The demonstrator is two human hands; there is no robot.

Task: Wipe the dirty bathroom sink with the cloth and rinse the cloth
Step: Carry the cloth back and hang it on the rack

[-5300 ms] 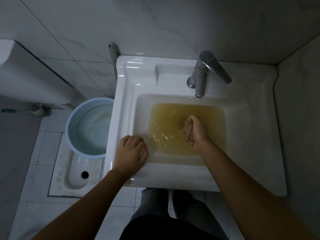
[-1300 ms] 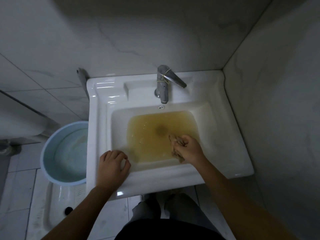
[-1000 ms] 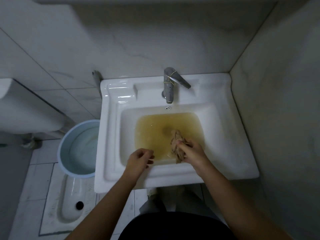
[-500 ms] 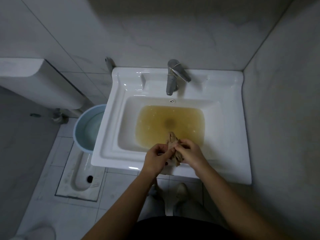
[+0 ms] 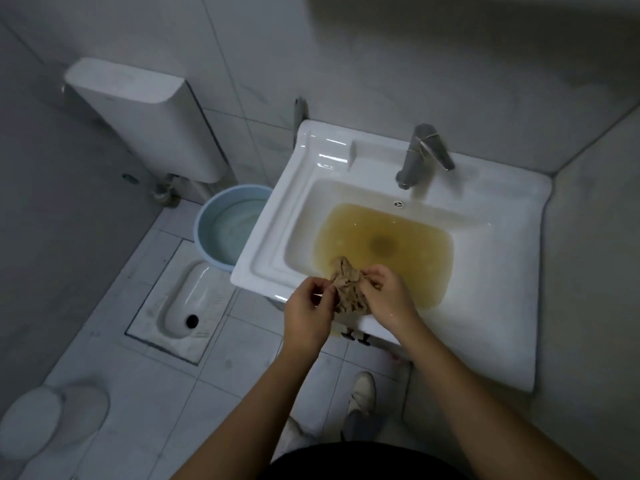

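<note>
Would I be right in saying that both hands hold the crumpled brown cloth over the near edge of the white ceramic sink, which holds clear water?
Not quite: the head view shows murky yellow-brown water in the white ceramic sink, not clear. The left hand and right hand do hold the crumpled brown cloth over its near edge.

The sink (image 5: 502,306) is glossy white, but the water (image 5: 346,233) sitting in it is a murky yellow-brown, darker over the drain (image 5: 382,244). The cloth (image 5: 348,289) is a plain tan-beige. The tap (image 5: 415,164) is dull grey with a yellowish band (image 5: 427,140) round it. The bucket (image 5: 207,216) is pale blue, the cistern (image 5: 145,112) white, the shoe (image 5: 362,393) off-white. The wall tiles (image 5: 381,64) are light grey with faint marbling.
</note>
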